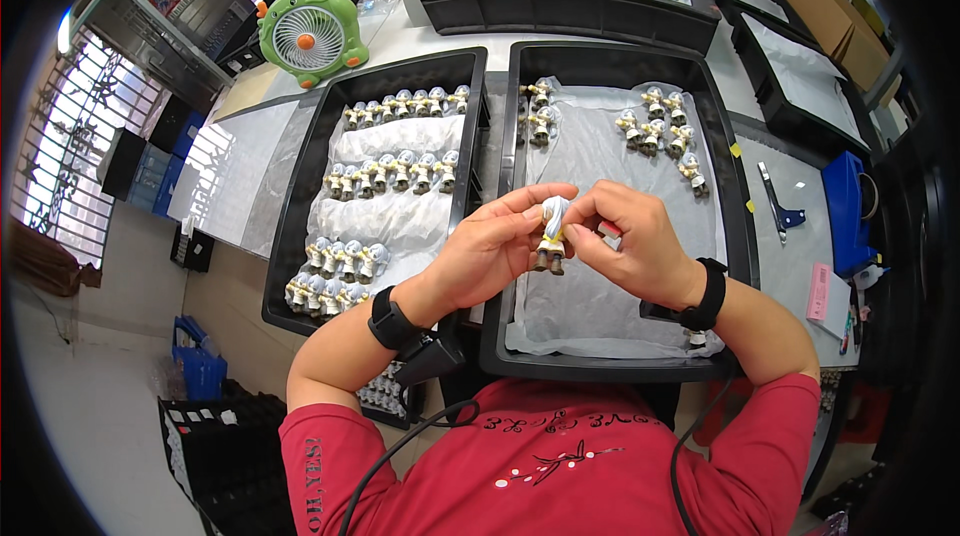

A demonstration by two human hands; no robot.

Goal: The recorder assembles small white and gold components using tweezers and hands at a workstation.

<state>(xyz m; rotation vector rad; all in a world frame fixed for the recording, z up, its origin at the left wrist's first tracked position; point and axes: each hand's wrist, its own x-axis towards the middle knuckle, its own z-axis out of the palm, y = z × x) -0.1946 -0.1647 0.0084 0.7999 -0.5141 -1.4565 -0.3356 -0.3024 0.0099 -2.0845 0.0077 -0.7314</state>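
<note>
Upright between my hands is a small painted figurine (552, 234) with pale blue-white hair, white and yellow clothing and dark boots. My left hand (478, 254) grips it from the side, thumb and fingers around its upper body. Against its other side, my right hand (640, 241) is closed, with thumb and forefinger tips touching the figurine. A small red-and-white piece (609, 231) sticks out among the right fingers; its kind is unclear. Both hands are above the paper-lined black tray (515, 176) on the right, where several similar figurines (655, 121) lie near the far corners.
Another black tray (300, 201) on the left holds rows of figurines on white paper. A green fan (310, 34) stands behind it. Further black trays (570, 11) sit at the back. To the right are a blue-handled scraper-like tool (785, 214), a pink box (819, 292) and a blue bin (848, 216).
</note>
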